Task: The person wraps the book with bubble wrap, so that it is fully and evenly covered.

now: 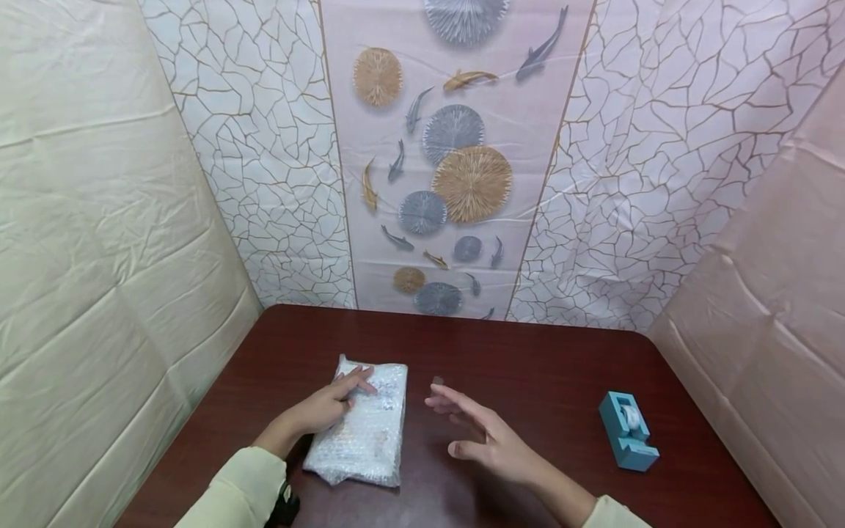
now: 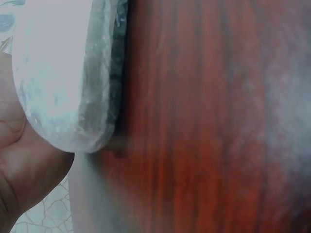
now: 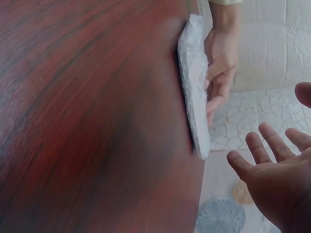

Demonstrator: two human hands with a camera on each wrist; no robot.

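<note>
A flat package in bubble wrap (image 1: 370,433) lies on the dark red-brown table. My left hand (image 1: 323,407) rests on its upper left part, fingers spread over the wrap. The left wrist view shows one rounded end of the wrapped package (image 2: 58,82) close up, beside part of the hand. To the right of the package my right hand (image 1: 491,440) hovers with its fingers extended and thumb apart. At its index fingertip is a small translucent piece (image 1: 438,380), like a bit of clear tape. In the right wrist view the right hand's fingers (image 3: 276,145) are spread.
A light-blue tape dispenser (image 1: 627,433) with a roll of tape stands on the right side of the table (image 1: 528,359). A patterned curtain (image 1: 455,242) hangs behind the far edge, and pale cloth walls (image 1: 99,257) flank both sides.
</note>
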